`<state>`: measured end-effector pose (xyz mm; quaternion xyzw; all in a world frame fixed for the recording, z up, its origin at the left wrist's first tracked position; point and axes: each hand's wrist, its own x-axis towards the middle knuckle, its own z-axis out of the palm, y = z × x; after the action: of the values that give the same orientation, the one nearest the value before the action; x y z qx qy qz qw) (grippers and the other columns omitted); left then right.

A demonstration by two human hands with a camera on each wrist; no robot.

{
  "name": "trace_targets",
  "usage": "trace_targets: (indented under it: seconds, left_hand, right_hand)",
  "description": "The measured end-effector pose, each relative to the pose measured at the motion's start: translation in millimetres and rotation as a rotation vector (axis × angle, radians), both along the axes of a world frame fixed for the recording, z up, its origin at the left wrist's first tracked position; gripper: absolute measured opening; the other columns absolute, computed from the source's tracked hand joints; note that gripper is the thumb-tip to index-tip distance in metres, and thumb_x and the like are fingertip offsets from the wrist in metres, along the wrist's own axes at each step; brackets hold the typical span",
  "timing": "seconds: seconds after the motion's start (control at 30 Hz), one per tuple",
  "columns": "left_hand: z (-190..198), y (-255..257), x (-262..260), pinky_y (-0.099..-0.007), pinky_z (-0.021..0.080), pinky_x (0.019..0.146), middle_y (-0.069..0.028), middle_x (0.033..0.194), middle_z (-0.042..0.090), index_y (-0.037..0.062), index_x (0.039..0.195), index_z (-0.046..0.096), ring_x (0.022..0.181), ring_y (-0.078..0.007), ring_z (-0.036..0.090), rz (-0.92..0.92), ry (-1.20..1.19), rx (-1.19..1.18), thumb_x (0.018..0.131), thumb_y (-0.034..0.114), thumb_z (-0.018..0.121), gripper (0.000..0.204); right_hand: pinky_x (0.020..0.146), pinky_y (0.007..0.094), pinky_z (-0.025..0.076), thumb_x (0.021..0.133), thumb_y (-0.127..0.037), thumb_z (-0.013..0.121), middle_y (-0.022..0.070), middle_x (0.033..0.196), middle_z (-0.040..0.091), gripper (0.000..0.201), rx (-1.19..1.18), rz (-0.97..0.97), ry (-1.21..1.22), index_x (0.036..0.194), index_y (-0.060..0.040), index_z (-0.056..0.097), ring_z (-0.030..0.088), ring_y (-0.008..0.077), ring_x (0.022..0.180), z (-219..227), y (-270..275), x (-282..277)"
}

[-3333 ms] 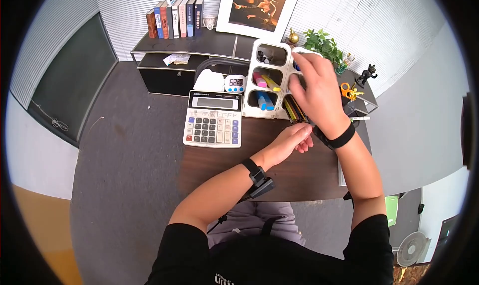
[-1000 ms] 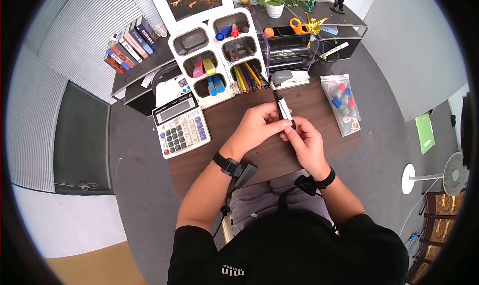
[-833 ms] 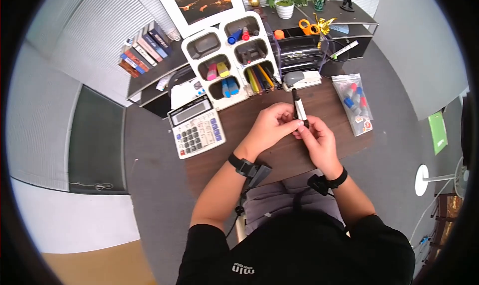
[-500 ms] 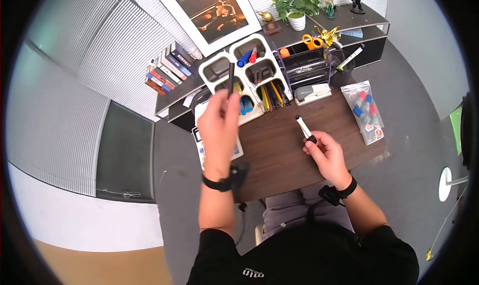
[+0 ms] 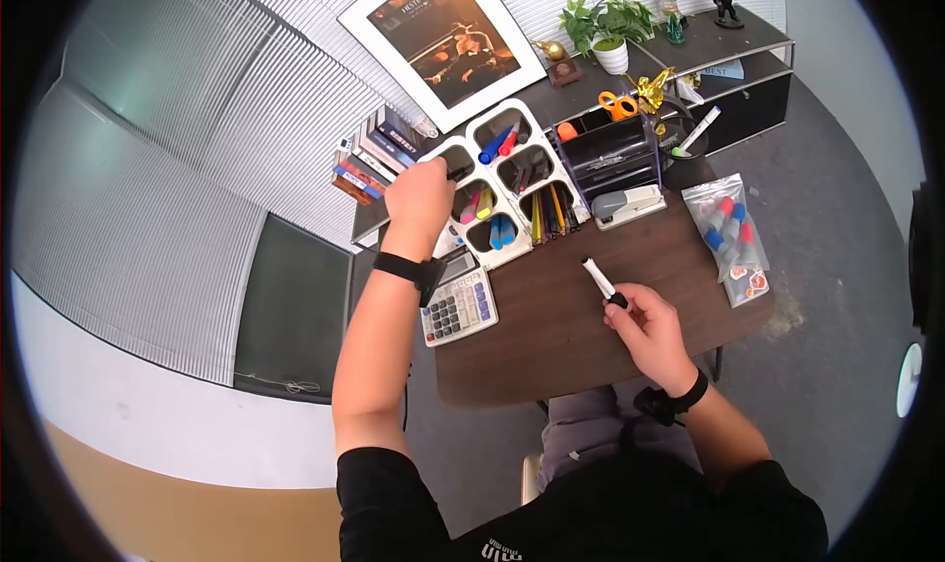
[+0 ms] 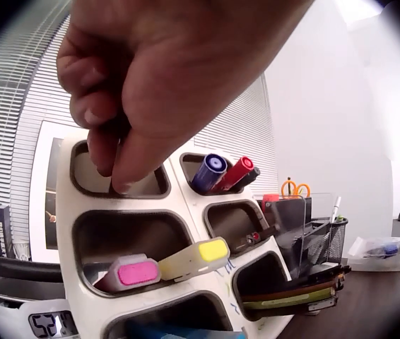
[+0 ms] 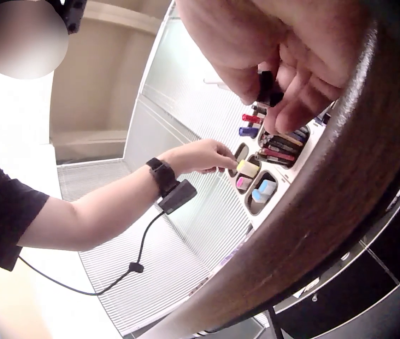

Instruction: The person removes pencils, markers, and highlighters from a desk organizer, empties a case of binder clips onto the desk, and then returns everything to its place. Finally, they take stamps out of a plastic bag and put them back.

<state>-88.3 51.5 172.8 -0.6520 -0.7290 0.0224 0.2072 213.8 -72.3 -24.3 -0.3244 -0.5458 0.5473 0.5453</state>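
My left hand (image 5: 421,206) is at the upper-left compartment of the white desk organizer (image 5: 509,257). In the left wrist view its thumb and fingers pinch together inside that compartment's opening. A dark pen (image 5: 459,174) shows beside the fingers in the head view, mostly hidden by the hand. Over the table, my right hand (image 5: 652,331) grips a white marker (image 5: 598,279) by its black lower end, its other black end pointing up and away. Pink and yellow highlighters (image 6: 194,260) lie in the compartment below my left hand, with blue ones (image 5: 502,231) under those.
A calculator (image 5: 460,308) lies left of the organizer. To its right are a stapler (image 5: 630,206), a black desk caddy (image 5: 612,163) with orange scissors (image 5: 618,105), a mesh pen cup (image 5: 686,171) and a zip bag of markers (image 5: 730,232). Pencils (image 5: 553,215) fill the lower-right compartment.
Both hands were together at the white marker. My left hand then moved away left and forward with the dark pen, reaching the organizer's upper-left compartment. My right hand kept hold of the marker.
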Motion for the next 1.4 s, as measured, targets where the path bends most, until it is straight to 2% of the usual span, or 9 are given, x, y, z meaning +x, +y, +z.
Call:
trace_targets:
  seconds: [0.37, 0.53, 0.6, 0.8, 0.87, 1.0, 1.07, 1.27, 1.4]
  left_hand:
    - [-22.0, -1.9, -1.4, -0.0472, 0.058, 0.082, -0.0125, 0.107, 0.074, 0.0103, 0.115, 0.073, 0.100, -0.0352, 0.072, -0.054, -0.267, 0.086, 0.090, 0.021, 0.070, 0.027]
    - [-36.7, -62.1, 28.7, -0.0427, 0.055, 0.069, -0.0118, 0.083, 0.070, 0.0067, 0.097, 0.072, 0.077, -0.0321, 0.069, -0.324, -0.445, 0.273, 0.092, 0.019, 0.070, 0.013]
    - [-57.6, -103.7, 60.7, -0.0282, 0.053, 0.071, -0.0070, 0.087, 0.074, 0.0030, 0.098, 0.077, 0.078, -0.0115, 0.067, -0.345, -0.825, -0.010, 0.094, 0.014, 0.073, 0.013]
    - [-138.0, -153.7, 120.0, -0.0239, 0.050, 0.069, -0.0024, 0.099, 0.068, -0.0007, 0.127, 0.069, 0.081, -0.0078, 0.061, -0.339, -1.309, -0.356, 0.101, 0.022, 0.074, 0.035]
    - [-143.1, -152.3, 126.5, -0.0218, 0.047, 0.066, -0.0006, 0.101, 0.066, -0.0019, 0.132, 0.066, 0.080, -0.0061, 0.059, -0.104, -1.676, -0.408, 0.101, 0.020, 0.073, 0.038]
    - [-149.0, -147.1, 123.5, -0.0201, 0.045, 0.065, 0.0001, 0.102, 0.067, -0.0006, 0.134, 0.065, 0.080, -0.0047, 0.057, -0.031, -1.851, -0.433, 0.102, 0.017, 0.072, 0.037]
    - [-153.3, -143.4, 119.6, -0.0197, 0.043, 0.064, 0.0006, 0.102, 0.067, 0.0024, 0.133, 0.066, 0.080, -0.0043, 0.056, -0.342, -1.675, -0.251, 0.103, 0.015, 0.070, 0.033]
    - [-158.6, -141.8, 115.6, -0.0201, 0.041, 0.063, 0.0007, 0.102, 0.065, 0.0060, 0.123, 0.065, 0.082, -0.0039, 0.056, -0.131, -2.133, -0.427, 0.103, 0.011, 0.067, 0.020]
    - [-160.2, -141.2, 110.4, -0.0205, 0.042, 0.064, -0.0008, 0.103, 0.066, 0.0068, 0.118, 0.064, 0.085, -0.0056, 0.058, -0.174, -2.126, -0.372, 0.106, 0.011, 0.062, 0.013]
  right_hand:
    - [0.070, 0.0245, 0.054, 0.098, -0.002, 0.071, 0.0076, 0.098, 0.066, 0.023, 0.004, 0.032, 0.048, 0.120, 0.0042, 0.067, 0.066, 0.0096, 0.081, 2.2, 0.4, 0.6]
    - [0.070, 0.0244, 0.054, 0.099, -0.002, 0.070, 0.0079, 0.097, 0.067, 0.023, -0.018, 0.027, 0.057, 0.121, 0.0042, 0.067, 0.066, 0.0100, 0.080, 5.9, 0.2, 2.0]
    - [0.070, 0.0259, 0.054, 0.098, -0.003, 0.071, 0.0090, 0.097, 0.068, 0.025, -0.028, 0.032, 0.034, 0.122, 0.0040, 0.068, 0.066, 0.0103, 0.078, 7.6, -1.8, 2.2]
    - [0.069, 0.0281, 0.054, 0.096, -0.005, 0.072, 0.0102, 0.094, 0.069, 0.029, 0.063, -0.012, -0.136, 0.124, 0.0008, 0.070, 0.064, 0.0113, 0.076, 13.5, -1.6, 4.6]
    - [0.070, 0.0276, 0.054, 0.097, -0.005, 0.071, 0.0093, 0.096, 0.069, 0.033, 0.041, -0.009, -0.120, 0.129, -0.0006, 0.069, 0.064, 0.0116, 0.076, 10.8, -0.2, 6.1]
    - [0.072, 0.0271, 0.055, 0.098, -0.004, 0.069, 0.0082, 0.098, 0.069, 0.034, 0.064, -0.035, -0.093, 0.132, -0.0011, 0.068, 0.065, 0.0110, 0.079, 13.8, -1.4, 4.5]
    - [0.073, 0.0266, 0.055, 0.100, -0.005, 0.067, 0.0071, 0.096, 0.070, 0.035, 0.001, 0.016, -0.075, 0.134, -0.0012, 0.067, 0.066, 0.0101, 0.079, 15.6, -2.6, 3.2]
    - [0.072, 0.0263, 0.055, 0.101, -0.005, 0.066, 0.0072, 0.093, 0.071, 0.036, -0.023, 0.077, -0.062, 0.137, -0.0019, 0.066, 0.065, 0.0087, 0.076, 14.3, -2.0, 2.7]
    - [0.070, 0.0261, 0.054, 0.100, -0.006, 0.067, 0.0071, 0.092, 0.071, 0.036, 0.029, 0.118, -0.135, 0.136, -0.0026, 0.067, 0.063, 0.0079, 0.074, 17.5, -2.2, 4.2]
